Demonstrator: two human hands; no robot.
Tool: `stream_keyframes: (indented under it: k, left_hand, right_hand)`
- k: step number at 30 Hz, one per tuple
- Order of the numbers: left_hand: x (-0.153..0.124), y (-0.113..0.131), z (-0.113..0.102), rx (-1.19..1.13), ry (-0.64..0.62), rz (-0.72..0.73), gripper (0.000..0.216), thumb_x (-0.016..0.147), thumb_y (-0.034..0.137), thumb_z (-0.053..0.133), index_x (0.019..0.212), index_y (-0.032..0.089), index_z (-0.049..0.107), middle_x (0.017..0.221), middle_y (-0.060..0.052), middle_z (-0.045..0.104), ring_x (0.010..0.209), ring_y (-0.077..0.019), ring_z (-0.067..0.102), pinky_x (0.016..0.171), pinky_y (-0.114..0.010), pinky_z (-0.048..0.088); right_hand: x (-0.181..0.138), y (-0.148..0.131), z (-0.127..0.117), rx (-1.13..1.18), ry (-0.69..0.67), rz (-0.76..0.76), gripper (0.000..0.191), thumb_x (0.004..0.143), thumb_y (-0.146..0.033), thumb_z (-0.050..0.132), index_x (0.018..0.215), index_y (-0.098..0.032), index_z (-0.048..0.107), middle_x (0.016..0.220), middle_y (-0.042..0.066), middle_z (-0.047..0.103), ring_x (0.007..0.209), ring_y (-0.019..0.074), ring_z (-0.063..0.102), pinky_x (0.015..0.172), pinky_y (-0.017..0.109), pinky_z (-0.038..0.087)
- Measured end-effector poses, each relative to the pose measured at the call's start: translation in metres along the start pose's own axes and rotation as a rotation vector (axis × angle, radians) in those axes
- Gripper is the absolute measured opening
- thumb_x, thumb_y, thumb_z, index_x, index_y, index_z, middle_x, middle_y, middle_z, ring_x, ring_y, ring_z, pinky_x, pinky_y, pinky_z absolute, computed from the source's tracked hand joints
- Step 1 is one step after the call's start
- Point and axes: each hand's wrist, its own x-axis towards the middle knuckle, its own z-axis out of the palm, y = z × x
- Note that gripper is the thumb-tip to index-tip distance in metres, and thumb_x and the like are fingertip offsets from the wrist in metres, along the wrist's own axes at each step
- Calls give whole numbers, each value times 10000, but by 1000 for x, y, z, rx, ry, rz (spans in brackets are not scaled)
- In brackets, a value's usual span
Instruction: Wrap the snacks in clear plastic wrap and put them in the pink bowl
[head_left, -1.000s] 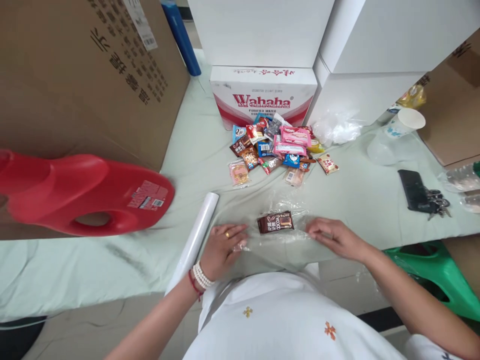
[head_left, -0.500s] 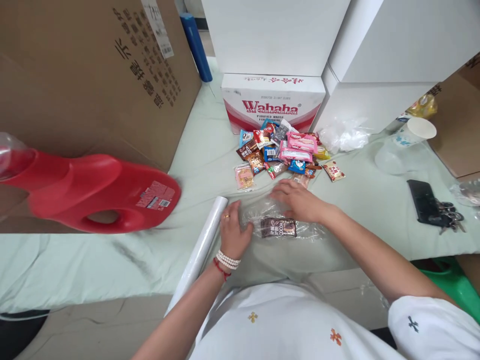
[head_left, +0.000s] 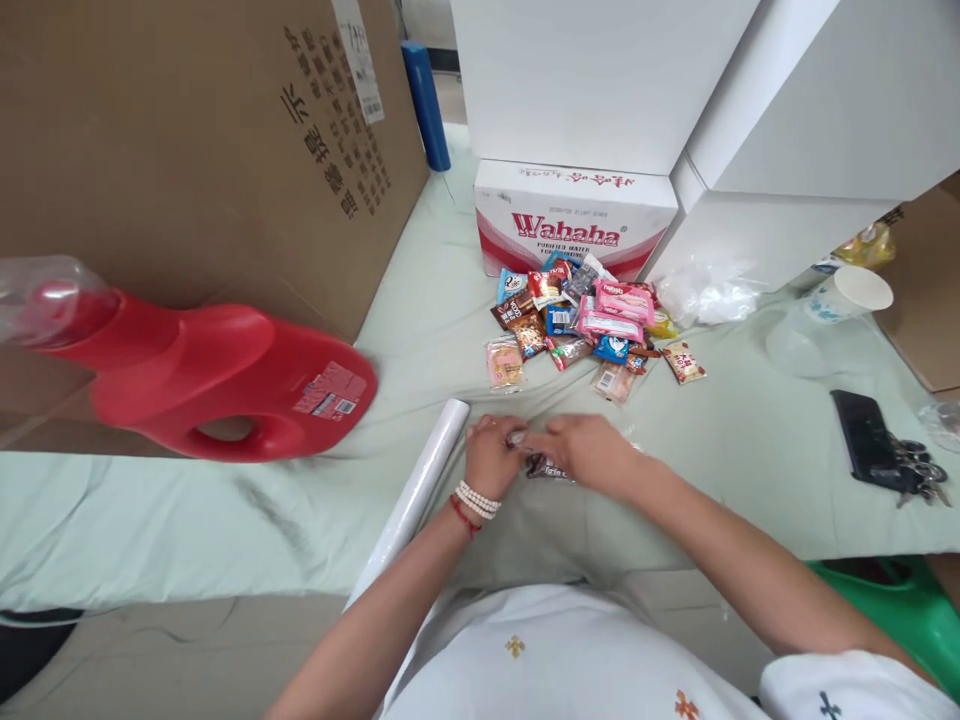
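Note:
My left hand (head_left: 491, 455) and my right hand (head_left: 581, 448) meet over a brown cocoa snack packet (head_left: 546, 468) that lies in clear plastic film (head_left: 525, 438) on the pale green cloth. Both hands are closed, pinching the film at the packet's left end. The right hand covers most of the packet. A white roll of film (head_left: 424, 478) lies just left of my left hand. A pile of several wrapped snacks (head_left: 581, 322) sits farther back.
A red jug (head_left: 217, 385) lies on its side at the left before a big cardboard box (head_left: 187, 150). A Wahaha carton (head_left: 574, 222) and white boxes stand behind. A paper cup (head_left: 851, 292), phone (head_left: 862, 450) and keys (head_left: 919, 470) are right.
My right hand moved left from beyond the packet to lie over it and meet the left hand. The film has been gathered over the packet. The camera view shifted left.

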Motion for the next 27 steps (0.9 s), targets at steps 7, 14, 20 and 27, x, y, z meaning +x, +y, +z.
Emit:
stream_keyframes:
  k: [7,14,20,27]
  left_hand:
    - [-6,-19,-49,-150,-246,34,129,757,193,633,838,195,733,730,-28,705,690,-198,630,650,-309,466]
    - [-30,27,-28,-538,-300,-93,339,881,237,540,1169,183,710,977,-65,781,797,-202,718,660,-308,545]
    - [-28,56,4,132,-147,91,301,993,251,484,1076,241,773,1055,-109,704,1035,-276,624,856,-398,516]
    - [-16,49,1,270,-93,-32,418,860,462,714,1211,235,716,1242,-144,612,1184,-353,508,948,-478,435]
  right_hand:
    - [-47,-24,59,58,101,76,499,993,-119,478,1460,-263,580,1023,100,613,926,245,543,807,338,469]
    - [-50,-36,65,213,245,121,393,961,-137,528,1325,-222,649,1115,129,600,1068,286,514,955,450,499]
    - [-81,-9,64,446,656,431,252,1026,-325,471,1131,-234,682,1060,92,660,974,235,612,888,392,527]
    - [-73,30,66,310,583,770,249,942,-381,581,1021,-180,704,1049,119,637,976,261,598,874,383,483]
